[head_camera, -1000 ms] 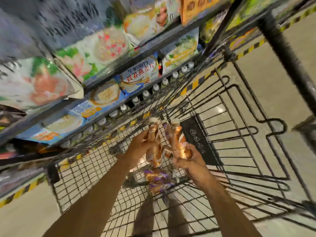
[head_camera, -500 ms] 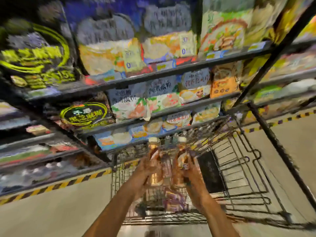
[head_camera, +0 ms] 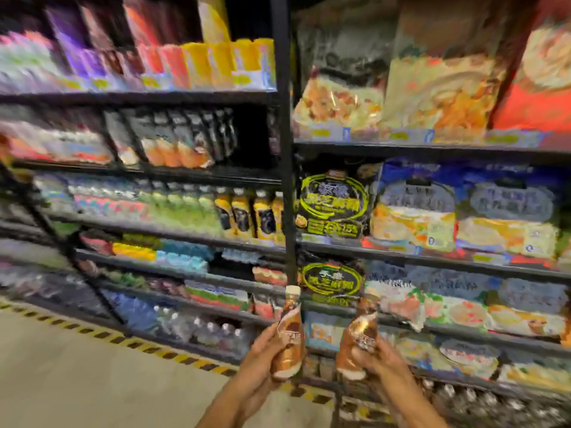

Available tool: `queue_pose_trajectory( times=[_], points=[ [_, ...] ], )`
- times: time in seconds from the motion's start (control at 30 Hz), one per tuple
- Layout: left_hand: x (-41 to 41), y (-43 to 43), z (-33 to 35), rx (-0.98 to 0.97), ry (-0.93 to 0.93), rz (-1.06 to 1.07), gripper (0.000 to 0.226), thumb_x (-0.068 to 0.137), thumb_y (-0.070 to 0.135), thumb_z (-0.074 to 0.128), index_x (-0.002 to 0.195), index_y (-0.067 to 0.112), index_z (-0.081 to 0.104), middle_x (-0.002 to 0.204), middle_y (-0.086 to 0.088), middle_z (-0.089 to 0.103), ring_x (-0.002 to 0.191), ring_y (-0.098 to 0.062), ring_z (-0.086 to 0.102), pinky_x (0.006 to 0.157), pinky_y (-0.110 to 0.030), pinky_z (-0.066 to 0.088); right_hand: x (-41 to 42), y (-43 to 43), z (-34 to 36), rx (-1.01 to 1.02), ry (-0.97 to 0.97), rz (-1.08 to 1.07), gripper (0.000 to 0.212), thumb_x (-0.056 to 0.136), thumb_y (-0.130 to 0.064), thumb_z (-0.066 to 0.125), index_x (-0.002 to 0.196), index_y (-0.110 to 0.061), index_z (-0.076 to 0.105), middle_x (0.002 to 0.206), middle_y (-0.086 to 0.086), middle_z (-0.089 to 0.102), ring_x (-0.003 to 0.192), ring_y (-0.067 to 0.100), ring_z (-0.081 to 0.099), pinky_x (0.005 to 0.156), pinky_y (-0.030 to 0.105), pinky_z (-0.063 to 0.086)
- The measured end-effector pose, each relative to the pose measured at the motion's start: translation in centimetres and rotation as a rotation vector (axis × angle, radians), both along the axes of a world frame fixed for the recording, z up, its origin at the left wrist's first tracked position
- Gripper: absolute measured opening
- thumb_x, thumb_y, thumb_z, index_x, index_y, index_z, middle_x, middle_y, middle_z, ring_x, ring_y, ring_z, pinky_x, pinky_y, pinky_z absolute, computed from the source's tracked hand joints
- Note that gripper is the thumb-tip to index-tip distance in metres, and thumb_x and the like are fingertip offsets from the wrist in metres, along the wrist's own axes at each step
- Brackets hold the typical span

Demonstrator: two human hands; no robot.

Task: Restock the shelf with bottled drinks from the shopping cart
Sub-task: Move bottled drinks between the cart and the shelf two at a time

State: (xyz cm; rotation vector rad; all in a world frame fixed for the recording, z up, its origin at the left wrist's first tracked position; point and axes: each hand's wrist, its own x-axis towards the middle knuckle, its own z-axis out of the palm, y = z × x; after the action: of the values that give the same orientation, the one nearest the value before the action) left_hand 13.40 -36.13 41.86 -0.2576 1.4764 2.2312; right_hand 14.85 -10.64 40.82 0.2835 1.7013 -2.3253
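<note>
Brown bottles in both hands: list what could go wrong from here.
1. The left hand grips the left bottle and the right hand grips the right bottle, so no hand is free to clear a gap; one could slip.
2. The yellow bottles stand tightly packed on their shelf; pushing another in may topple neighbours.
3. The black upright stands in line with the left bottle's cap and could be bumped.

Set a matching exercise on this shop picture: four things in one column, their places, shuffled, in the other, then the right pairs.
Things
1. brown bottles
2. yellow bottles
3. black-and-green packs
4. striped tape

Places
A. on the floor
B. shelved right of the black post
C. one in the left hand, one in the right hand
D. shelved just left of the post

Pairs: 1-C, 2-D, 3-B, 4-A
</note>
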Motion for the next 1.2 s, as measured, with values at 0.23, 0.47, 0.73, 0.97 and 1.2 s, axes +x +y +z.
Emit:
queue_pose_trajectory(
  times=[0.23,0.47,0.73,0.97,1.2],
  points=[
    [-5.8,-16.1,5.2,0.038,0.081,0.097,0.052,0.082,0.012,0.072,0.131,0.024,0.057,0.125,-0.016,0.072,0.103,-0.036,0.073,0.070,-0.041,0.061,-8.2,-14.4,5.5,-0.003,0.153,0.104,0.107,0.032,-0.034,0.107,0.125,0.001,0.065,0.111,0.019,0.075,0.093,0.029,0.074,0.077,0.035,0.062],
    [-13.0,-26.3,8.0,0.029,0.238,0.110,0.063,0.080,0.005,0.075,0.139,0.020,0.055,0.129,-0.013,0.070,0.115,-0.031,0.069,0.090,-0.043,0.056,-14.3,-25.3,10.3,0.077,0.265,0.067,0.106,0.039,-0.045,0.104,0.132,-0.013,0.064,0.122,0.018,0.074,0.104,0.030,0.074,0.079,0.035,0.060],
    [-22.6,-30.2,12.7,-0.043,0.434,0.099,0.068,0.076,0.007,0.079,0.138,0.022,0.054,0.125,-0.005,0.073,0.115,-0.022,0.069,0.096,-0.040,0.055,-22.2,-31.7,14.8,0.186,0.394,0.006,0.070,0.065,-0.027,0.092,0.129,-0.016,0.065,0.117,0.004,0.078,0.108,0.022,0.074,0.085,0.033,0.056],
    [-33.7,-31.9,17.3,-0.184,0.607,0.079,0.054,0.079,0.008,0.079,0.129,0.014,0.061,0.117,-0.008,0.075,0.109,-0.022,0.069,0.093,-0.035,0.055,-31.3,-34.4,16.6,0.208,0.486,-0.055,0.074,0.063,-0.031,0.093,0.129,-0.015,0.065,0.120,0.004,0.076,0.113,0.025,0.072,0.100,0.045,0.055],
    [-42.7,-32.5,18.5,-0.295,0.728,0.074,0.061,0.085,0.002,0.078,0.140,0.018,0.056,0.121,-0.001,0.075,0.115,-0.019,0.069,0.098,-0.035,0.056,-38.8,-35.3,17.5,0.301,0.528,-0.097,0.048,0.077,-0.012,0.087,0.120,-0.018,0.068,0.113,0.003,0.078,0.106,0.021,0.074,0.093,0.041,0.057]
  ],
)
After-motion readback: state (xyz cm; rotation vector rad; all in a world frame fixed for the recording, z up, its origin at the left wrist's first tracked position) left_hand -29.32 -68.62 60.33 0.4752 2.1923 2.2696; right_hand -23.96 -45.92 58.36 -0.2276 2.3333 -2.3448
